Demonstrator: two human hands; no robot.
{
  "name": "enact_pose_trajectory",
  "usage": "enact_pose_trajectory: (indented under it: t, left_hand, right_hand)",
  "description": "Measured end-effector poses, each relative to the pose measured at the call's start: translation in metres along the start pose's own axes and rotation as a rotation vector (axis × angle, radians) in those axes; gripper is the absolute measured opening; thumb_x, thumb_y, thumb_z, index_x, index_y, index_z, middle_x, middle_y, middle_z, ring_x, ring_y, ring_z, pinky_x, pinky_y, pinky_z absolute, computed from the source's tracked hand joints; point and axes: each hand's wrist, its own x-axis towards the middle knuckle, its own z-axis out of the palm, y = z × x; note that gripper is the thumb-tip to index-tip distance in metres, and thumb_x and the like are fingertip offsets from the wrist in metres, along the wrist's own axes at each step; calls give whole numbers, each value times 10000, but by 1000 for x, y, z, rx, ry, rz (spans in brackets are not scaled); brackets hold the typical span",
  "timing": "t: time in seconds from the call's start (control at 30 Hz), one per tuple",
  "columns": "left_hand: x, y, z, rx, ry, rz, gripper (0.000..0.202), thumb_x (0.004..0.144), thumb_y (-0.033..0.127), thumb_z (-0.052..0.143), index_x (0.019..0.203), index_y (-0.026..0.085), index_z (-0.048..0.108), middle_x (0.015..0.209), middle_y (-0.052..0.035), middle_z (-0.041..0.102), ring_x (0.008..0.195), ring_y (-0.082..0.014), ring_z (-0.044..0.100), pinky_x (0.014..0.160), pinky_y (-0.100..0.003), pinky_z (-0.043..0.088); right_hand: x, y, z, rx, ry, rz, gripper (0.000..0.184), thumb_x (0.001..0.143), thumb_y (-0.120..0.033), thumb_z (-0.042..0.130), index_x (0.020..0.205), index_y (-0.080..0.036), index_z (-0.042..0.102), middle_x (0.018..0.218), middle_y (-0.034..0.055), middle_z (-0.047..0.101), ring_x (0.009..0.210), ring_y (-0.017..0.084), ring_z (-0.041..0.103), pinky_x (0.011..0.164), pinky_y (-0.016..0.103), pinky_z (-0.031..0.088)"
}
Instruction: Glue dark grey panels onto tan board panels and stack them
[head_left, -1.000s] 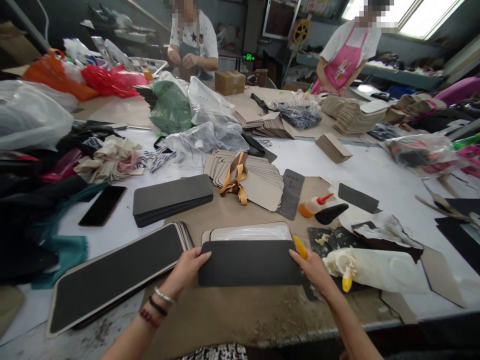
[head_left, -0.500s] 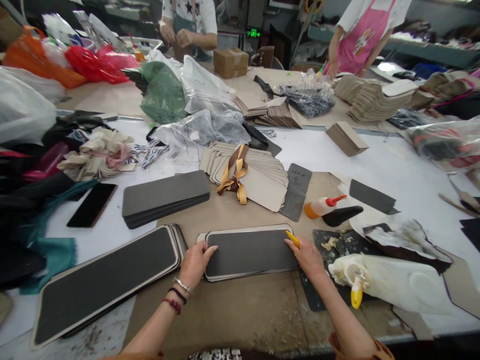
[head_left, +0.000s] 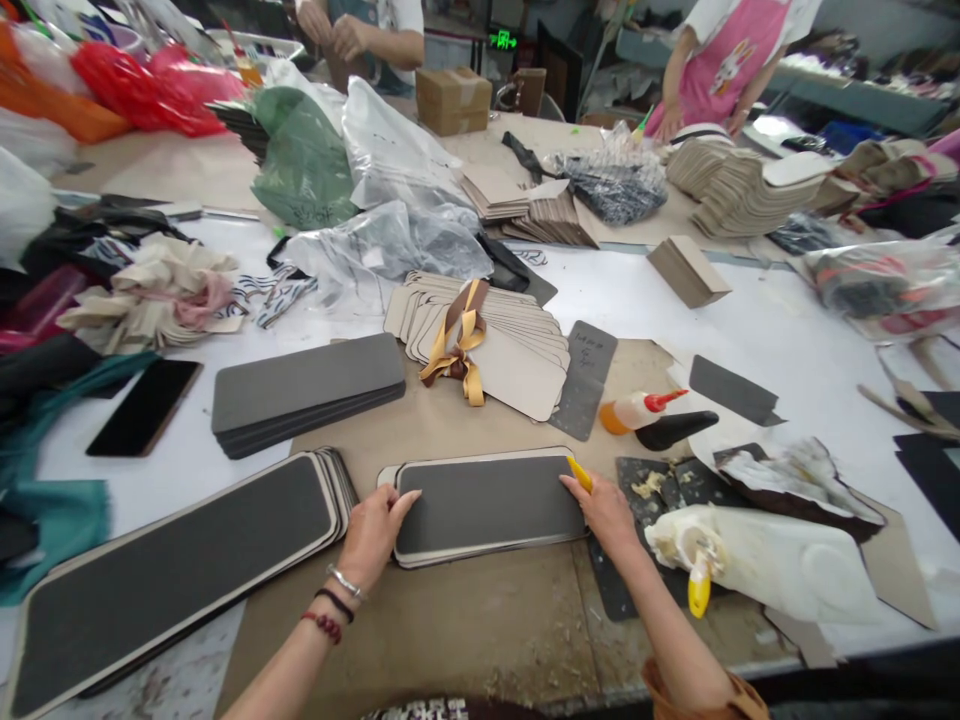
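A dark grey foam sheet (head_left: 487,500) lies flat on a beige board, on the brown paper in front of me. My left hand (head_left: 371,530) presses its left end with the fingers stretched out. My right hand (head_left: 604,510) rests on its right end, fingers closed round a small yellow tool (head_left: 578,472). A fanned row of finished grey-on-beige boards (head_left: 165,570) lies to the left. A stack of plain grey foam sheets (head_left: 307,390) sits behind it.
Beige boards tied with ribbon (head_left: 480,340) lie beyond. A glue bottle (head_left: 634,410), a white glue jug (head_left: 757,560) and glue-smeared scraps are at the right. A phone (head_left: 142,405) and fabric heaps are at the left. Two people work at the far side.
The grey sheet was held raised in both hands, then laid down onto the beige board. Both hands now press its ends flat.
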Motion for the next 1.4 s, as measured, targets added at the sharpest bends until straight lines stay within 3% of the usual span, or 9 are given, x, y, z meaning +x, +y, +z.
enact_pose_trajectory:
  t: [0.23,0.73,1.0,1.4]
  left_hand:
    - [0,3,0,-46,8,-47,335,751,423,523,536,221,365,490,52,433,519,-136,459,554,-229,305]
    - [0,1,7,-142,55,-62,362,724,419,571,519,217,352,501,52,447,524,-128,453,578,-237,322]
    - [-5,3,-6,-187,14,-35,275,743,323,548,538,207,407,518,48,458,557,-126,463,573,-225,321]
    - [-6,3,-6,-203,29,-53,263,697,311,573,517,203,414,495,55,451,554,-129,470,575,-227,323]
  right_hand:
    - [5,2,2,-7,-25,44,389,843,-546,405,848,-228,630,801,68,673,793,228,626,629,265,388]
    - [12,6,4,-111,-44,-18,442,869,-539,345,909,-200,627,774,82,674,762,243,635,618,274,391]
    - [14,11,7,-93,-5,-89,365,855,-490,381,931,-258,653,747,56,665,715,235,627,599,283,389]
    - [16,7,4,-105,-91,-14,452,861,-548,320,953,-216,614,845,85,675,822,248,625,625,274,404]
